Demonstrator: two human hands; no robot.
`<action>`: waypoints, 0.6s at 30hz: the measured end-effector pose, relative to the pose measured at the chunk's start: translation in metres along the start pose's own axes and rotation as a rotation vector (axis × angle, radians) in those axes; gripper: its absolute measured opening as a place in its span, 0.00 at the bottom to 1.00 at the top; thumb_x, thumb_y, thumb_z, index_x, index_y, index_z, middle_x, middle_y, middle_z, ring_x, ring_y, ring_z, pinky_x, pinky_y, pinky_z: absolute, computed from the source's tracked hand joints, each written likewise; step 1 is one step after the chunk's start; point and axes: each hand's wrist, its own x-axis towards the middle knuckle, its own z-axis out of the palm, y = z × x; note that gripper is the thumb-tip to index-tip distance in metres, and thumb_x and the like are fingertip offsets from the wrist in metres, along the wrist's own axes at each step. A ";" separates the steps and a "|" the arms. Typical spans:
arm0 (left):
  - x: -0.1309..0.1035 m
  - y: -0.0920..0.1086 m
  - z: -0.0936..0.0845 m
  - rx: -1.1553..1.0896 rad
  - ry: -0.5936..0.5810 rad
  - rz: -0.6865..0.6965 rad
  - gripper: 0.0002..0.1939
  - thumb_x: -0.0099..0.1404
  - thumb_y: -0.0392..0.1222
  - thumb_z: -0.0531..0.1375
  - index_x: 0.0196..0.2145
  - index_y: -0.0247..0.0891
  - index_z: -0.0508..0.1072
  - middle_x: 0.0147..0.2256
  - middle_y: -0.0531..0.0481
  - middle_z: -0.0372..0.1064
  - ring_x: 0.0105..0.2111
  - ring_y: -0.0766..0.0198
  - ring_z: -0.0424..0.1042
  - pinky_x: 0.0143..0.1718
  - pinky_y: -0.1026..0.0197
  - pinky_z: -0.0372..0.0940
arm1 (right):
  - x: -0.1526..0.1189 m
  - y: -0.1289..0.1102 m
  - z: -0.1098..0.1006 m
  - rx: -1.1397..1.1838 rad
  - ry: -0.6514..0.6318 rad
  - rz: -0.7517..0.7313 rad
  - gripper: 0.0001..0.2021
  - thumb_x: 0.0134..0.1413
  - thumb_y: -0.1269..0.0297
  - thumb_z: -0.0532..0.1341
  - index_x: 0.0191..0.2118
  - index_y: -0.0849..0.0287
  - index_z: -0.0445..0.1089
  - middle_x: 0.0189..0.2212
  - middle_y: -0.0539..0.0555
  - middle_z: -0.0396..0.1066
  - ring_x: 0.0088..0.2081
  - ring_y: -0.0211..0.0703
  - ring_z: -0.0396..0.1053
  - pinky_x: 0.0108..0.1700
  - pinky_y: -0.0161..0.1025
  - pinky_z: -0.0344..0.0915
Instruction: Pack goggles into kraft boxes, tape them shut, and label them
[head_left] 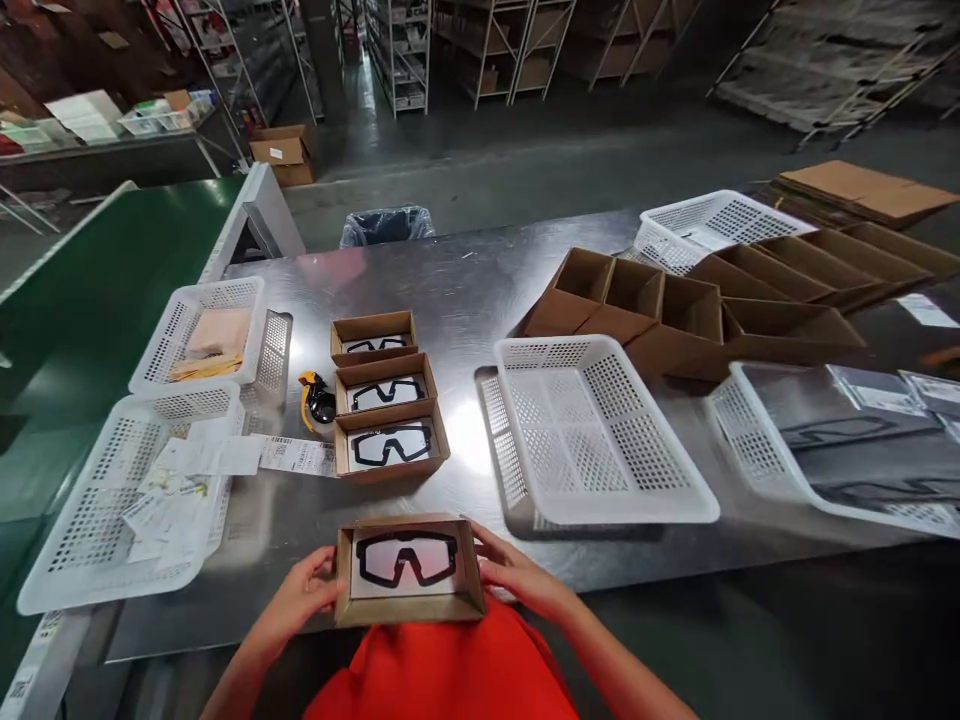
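Between my two hands, at the table's near edge, is an open cardboard box (pixel 411 611) with black-framed glasses (pixel 407 560) lying face up inside. My left hand (pixel 306 590) grips the box's left wall, fingers bent against it. On the opposite wall, my right hand (pixel 517 572) closes with its thumb and fingers. Beyond it stand three similar open boxes in a column, each with glasses in it: a near one (pixel 393 470), a middle one (pixel 386 408) and a far one (pixel 373 351). A printed label strip (pixel 296 455) reaches the near one's left side.
A black and yellow tape dispenser (pixel 318 402) sits left of the boxes. White baskets hold papers (pixel 56 560) and packets (pixel 255 300) at left. Right are a white basket (pixel 697 505), several open cartons (pixel 649 350) and a basket of bagged glasses (pixel 757 440). A green conveyor (pixel 97 290) runs along the left.
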 end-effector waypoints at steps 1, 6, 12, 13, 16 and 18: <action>0.002 -0.005 -0.004 -0.050 -0.046 -0.011 0.42 0.49 0.61 0.64 0.57 0.39 0.62 0.47 0.43 0.71 0.42 0.52 0.74 0.39 0.57 0.69 | 0.003 0.006 -0.004 -0.042 0.018 -0.026 0.45 0.44 0.40 0.65 0.66 0.50 0.52 0.65 0.60 0.52 0.60 0.58 0.59 0.60 0.56 0.55; 0.044 -0.013 0.012 0.095 0.048 0.124 0.70 0.41 0.50 0.72 0.67 0.36 0.28 0.54 0.35 0.65 0.52 0.48 0.68 0.53 0.51 0.63 | 0.036 0.023 0.002 -0.189 0.198 -0.122 0.49 0.44 0.36 0.62 0.67 0.52 0.46 0.66 0.63 0.47 0.61 0.57 0.57 0.60 0.55 0.56; 0.059 -0.013 0.032 0.428 0.409 0.258 0.68 0.46 0.51 0.70 0.66 0.34 0.24 0.67 0.24 0.24 0.63 0.34 0.49 0.51 0.43 0.64 | 0.058 0.020 0.027 -0.441 0.299 -0.360 0.48 0.46 0.51 0.67 0.67 0.55 0.41 0.66 0.64 0.47 0.64 0.59 0.50 0.63 0.57 0.50; 0.056 -0.013 0.029 0.496 0.479 0.348 0.63 0.49 0.50 0.69 0.66 0.35 0.29 0.67 0.26 0.20 0.64 0.34 0.46 0.52 0.42 0.64 | 0.058 0.020 0.028 -0.490 0.330 -0.426 0.46 0.46 0.54 0.67 0.66 0.55 0.42 0.66 0.64 0.45 0.64 0.58 0.49 0.63 0.57 0.49; 0.045 -0.010 0.016 0.746 0.477 0.675 0.28 0.61 0.43 0.60 0.57 0.38 0.58 0.66 0.35 0.44 0.65 0.44 0.48 0.57 0.42 0.59 | 0.054 0.018 0.029 -0.545 0.370 -0.563 0.28 0.50 0.57 0.64 0.55 0.54 0.57 0.61 0.63 0.53 0.61 0.55 0.55 0.61 0.53 0.54; 0.034 -0.003 0.008 0.930 0.281 0.750 0.12 0.64 0.39 0.55 0.46 0.40 0.69 0.60 0.42 0.61 0.64 0.50 0.52 0.62 0.42 0.53 | 0.050 0.016 0.028 -0.556 0.367 -0.556 0.16 0.50 0.56 0.64 0.42 0.55 0.63 0.55 0.61 0.59 0.57 0.53 0.59 0.58 0.50 0.57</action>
